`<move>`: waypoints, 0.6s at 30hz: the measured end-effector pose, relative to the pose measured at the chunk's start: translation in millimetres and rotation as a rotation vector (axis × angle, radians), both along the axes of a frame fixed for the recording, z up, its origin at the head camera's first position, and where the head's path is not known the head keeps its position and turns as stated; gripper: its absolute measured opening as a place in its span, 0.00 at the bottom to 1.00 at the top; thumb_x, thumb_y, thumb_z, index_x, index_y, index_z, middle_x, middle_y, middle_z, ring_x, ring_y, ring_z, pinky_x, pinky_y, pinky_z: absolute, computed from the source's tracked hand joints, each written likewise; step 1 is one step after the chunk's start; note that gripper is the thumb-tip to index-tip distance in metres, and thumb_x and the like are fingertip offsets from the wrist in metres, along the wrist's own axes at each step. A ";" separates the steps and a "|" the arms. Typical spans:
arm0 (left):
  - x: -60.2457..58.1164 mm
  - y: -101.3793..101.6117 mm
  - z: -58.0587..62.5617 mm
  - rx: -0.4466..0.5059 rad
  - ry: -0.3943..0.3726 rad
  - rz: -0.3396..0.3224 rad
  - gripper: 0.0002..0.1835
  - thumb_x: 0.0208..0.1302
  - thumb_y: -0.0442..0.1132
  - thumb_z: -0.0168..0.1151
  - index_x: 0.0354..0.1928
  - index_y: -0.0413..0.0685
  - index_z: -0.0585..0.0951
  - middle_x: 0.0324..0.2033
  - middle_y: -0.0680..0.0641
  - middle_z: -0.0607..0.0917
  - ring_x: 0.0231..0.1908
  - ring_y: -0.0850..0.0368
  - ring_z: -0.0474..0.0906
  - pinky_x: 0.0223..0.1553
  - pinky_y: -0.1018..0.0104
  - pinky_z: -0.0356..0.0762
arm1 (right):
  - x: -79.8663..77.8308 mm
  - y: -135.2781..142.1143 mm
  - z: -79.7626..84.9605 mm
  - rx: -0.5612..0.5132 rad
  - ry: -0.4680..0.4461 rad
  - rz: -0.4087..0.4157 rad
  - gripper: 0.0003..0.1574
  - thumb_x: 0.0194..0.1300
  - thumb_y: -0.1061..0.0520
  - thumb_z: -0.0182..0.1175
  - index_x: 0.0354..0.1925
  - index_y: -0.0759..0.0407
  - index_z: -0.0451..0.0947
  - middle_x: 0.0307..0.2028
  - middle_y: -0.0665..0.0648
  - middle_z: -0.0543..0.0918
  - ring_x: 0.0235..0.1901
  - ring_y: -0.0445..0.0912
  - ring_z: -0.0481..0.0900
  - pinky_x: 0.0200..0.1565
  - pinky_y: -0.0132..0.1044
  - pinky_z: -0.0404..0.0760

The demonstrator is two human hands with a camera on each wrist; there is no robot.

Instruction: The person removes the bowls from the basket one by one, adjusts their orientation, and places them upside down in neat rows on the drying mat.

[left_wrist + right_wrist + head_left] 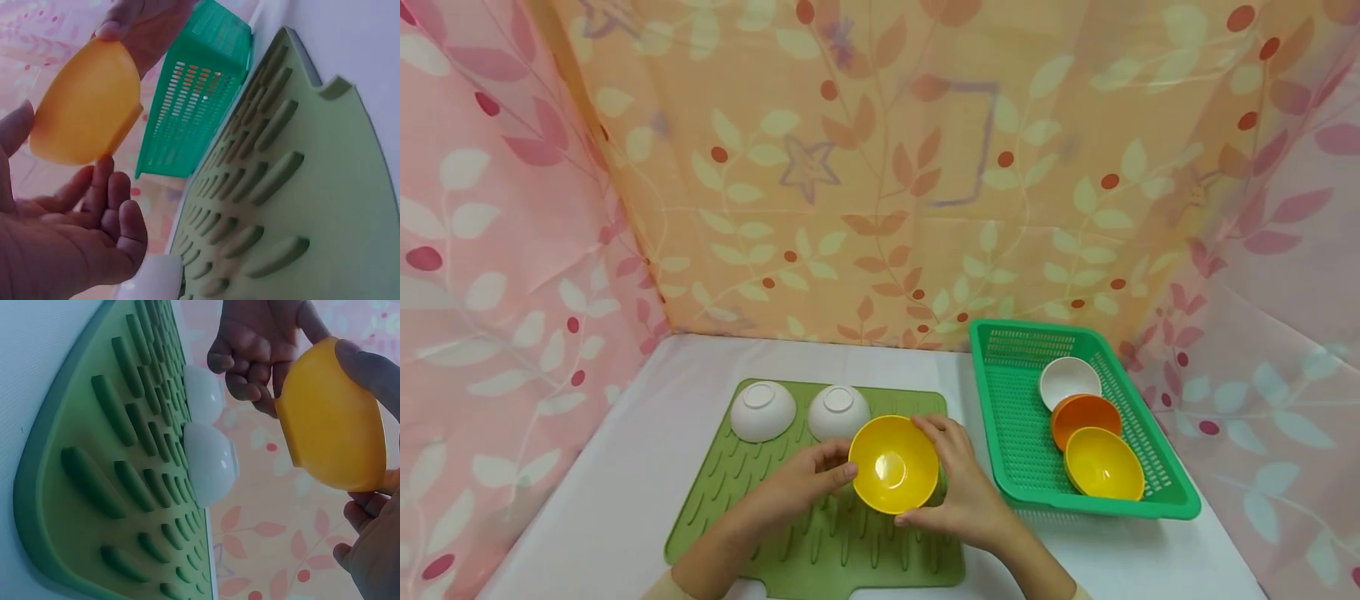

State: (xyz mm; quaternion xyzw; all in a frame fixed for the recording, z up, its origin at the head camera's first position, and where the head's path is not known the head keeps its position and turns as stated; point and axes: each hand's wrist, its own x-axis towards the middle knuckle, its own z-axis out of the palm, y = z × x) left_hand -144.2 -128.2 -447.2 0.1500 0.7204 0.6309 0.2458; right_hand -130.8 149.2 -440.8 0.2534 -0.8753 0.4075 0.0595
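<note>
1. Head view. Both hands clamped on one object: left hand (801,479) pinches the left rim of a yellow bowl (893,465), right hand (961,492) grips its right side, thumb at the lower rim. Bowl's opening faces the camera; seen over the right half of a green mat (715,508).
2. Same view. Mat lies on a white-covered table (602,467). One upside-down white bowl (763,412) at the mat's far left corner; a second white bowl (838,413), also inverted, beside it along the far edge.
3. Same view. Green basket (1018,433) to the right of the mat. Along its right wall, far to near: a small white bowl (1070,383), an orange bowl (1086,421), another yellow bowl (1105,467) by the near right corner.
4. Left wrist view. Held bowl up off the mat, tilted; left fingertips near its foot. Basket behind.
5. Right wrist view. Held bowl between both hands, clear of the mat's ridges (112,409). The inverted pair sits along the mat's far edge.
</note>
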 end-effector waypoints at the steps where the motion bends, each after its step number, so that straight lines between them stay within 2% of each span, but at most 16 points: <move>1: -1.0 -0.1 -2.0 0.017 -0.020 -0.008 0.27 0.77 0.53 0.56 0.67 0.43 0.76 0.59 0.48 0.83 0.59 0.50 0.76 0.59 0.48 0.75 | 0.2 0.3 -0.9 0.001 0.009 -0.001 0.72 0.39 0.28 0.81 0.77 0.42 0.61 0.70 0.49 0.62 0.69 0.49 0.60 0.63 0.61 0.73; 7: -4.6 -0.9 -10.7 0.133 -0.127 -0.077 0.26 0.79 0.52 0.53 0.65 0.38 0.76 0.49 0.51 0.86 0.51 0.53 0.78 0.54 0.55 0.76 | 0.0 0.0 -4.5 -0.015 0.037 -0.010 0.72 0.38 0.29 0.82 0.77 0.38 0.59 0.71 0.47 0.61 0.70 0.47 0.60 0.63 0.61 0.74; 10: -4.8 -0.6 -11.7 0.187 -0.143 -0.084 0.25 0.79 0.50 0.54 0.65 0.38 0.76 0.48 0.51 0.85 0.48 0.54 0.78 0.53 0.57 0.74 | -0.4 -0.7 -6.0 -0.020 0.053 -0.007 0.73 0.39 0.31 0.83 0.78 0.39 0.59 0.72 0.47 0.60 0.70 0.47 0.60 0.63 0.61 0.74; 14: -3.4 1.9 -10.4 0.214 -0.127 -0.031 0.24 0.77 0.46 0.58 0.64 0.36 0.74 0.48 0.49 0.82 0.47 0.54 0.76 0.53 0.58 0.73 | -0.7 -2.4 -8.2 0.003 0.078 0.006 0.73 0.41 0.31 0.82 0.79 0.41 0.56 0.73 0.49 0.59 0.71 0.50 0.57 0.62 0.62 0.74; 18: -2.4 6.1 -7.3 0.181 -0.080 0.092 0.27 0.71 0.41 0.66 0.66 0.36 0.72 0.52 0.45 0.79 0.50 0.51 0.74 0.54 0.59 0.75 | -2.6 -3.1 -9.9 -0.006 0.073 0.022 0.72 0.45 0.33 0.81 0.80 0.42 0.53 0.75 0.51 0.57 0.73 0.53 0.55 0.63 0.65 0.71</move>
